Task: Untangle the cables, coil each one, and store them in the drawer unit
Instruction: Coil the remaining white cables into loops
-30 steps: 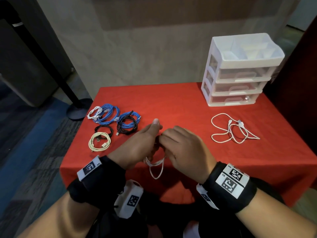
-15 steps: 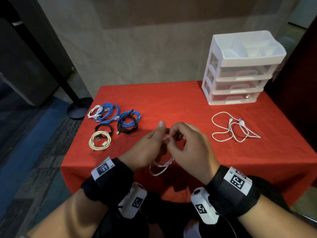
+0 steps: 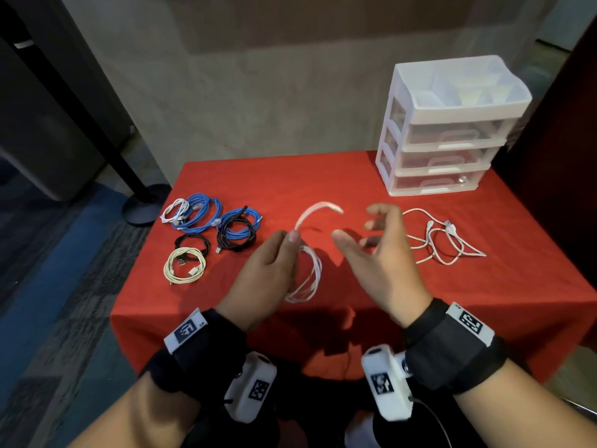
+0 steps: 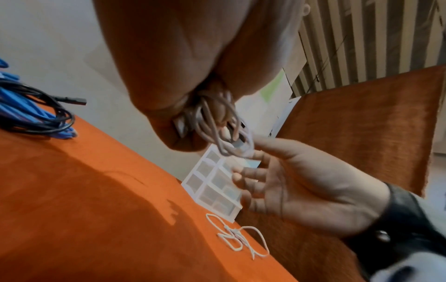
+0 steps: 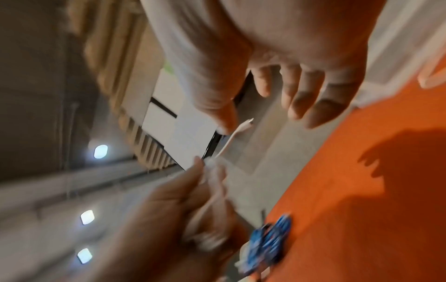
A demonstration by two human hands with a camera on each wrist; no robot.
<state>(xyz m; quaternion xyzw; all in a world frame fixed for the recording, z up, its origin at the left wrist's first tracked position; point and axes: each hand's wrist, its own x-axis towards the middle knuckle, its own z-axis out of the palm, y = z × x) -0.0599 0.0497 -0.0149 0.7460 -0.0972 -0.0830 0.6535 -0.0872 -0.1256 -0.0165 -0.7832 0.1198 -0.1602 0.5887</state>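
Observation:
My left hand [image 3: 274, 263] grips a coiled white cable [image 3: 308, 273] above the red table's [image 3: 323, 179] front middle; its free end arcs up and to the right, plug tip in the air. In the left wrist view the cable's loops [image 4: 224, 133] bunch under my palm. My right hand [image 3: 374, 244] hovers just right of the coil with fingers spread and holds nothing. A loose, uncoiled white cable [image 3: 442, 237] lies on the cloth further right. The white three-drawer unit [image 3: 449, 130] stands at the back right, all drawers closed.
Several coiled cables lie at the table's left: white [image 3: 176, 211], blue [image 3: 200, 213], blue with black [image 3: 237, 229], black [image 3: 192, 242] and cream [image 3: 184, 266]. A dark post with a round base [image 3: 145, 205] stands on the floor to the left.
My hands have come apart. The right hand let go of the white cable and opened, moving right. The left hand keeps the coil, whose free end has sprung upward.

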